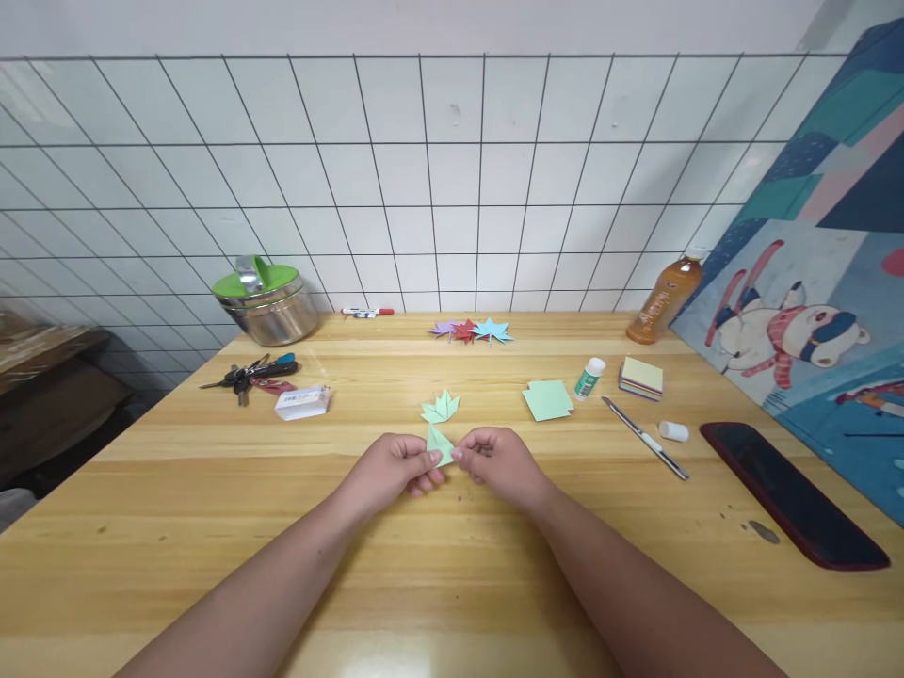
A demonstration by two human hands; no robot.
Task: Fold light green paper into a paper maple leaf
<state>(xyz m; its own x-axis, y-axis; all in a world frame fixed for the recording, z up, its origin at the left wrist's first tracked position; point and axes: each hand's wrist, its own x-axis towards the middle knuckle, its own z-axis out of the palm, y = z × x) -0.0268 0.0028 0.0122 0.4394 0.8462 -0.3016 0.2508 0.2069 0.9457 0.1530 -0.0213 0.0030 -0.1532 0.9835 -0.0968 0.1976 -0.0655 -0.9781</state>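
Between my two hands is a small folded piece of light green paper, its point facing away from me. My left hand pinches its lower left part between thumb and fingers. My right hand pinches its right corner with thumb and forefinger. Just beyond it on the table lies a green folded paper leaf with several points. To the right sits a stack of green paper squares, beside an upright glue stick whose white top shows.
On the right are a sticky-note pad, a utility knife, a white cap, a dark device and a drink bottle. Left are keys, a white box and a pot. Paper leaves and a marker lie by the wall.
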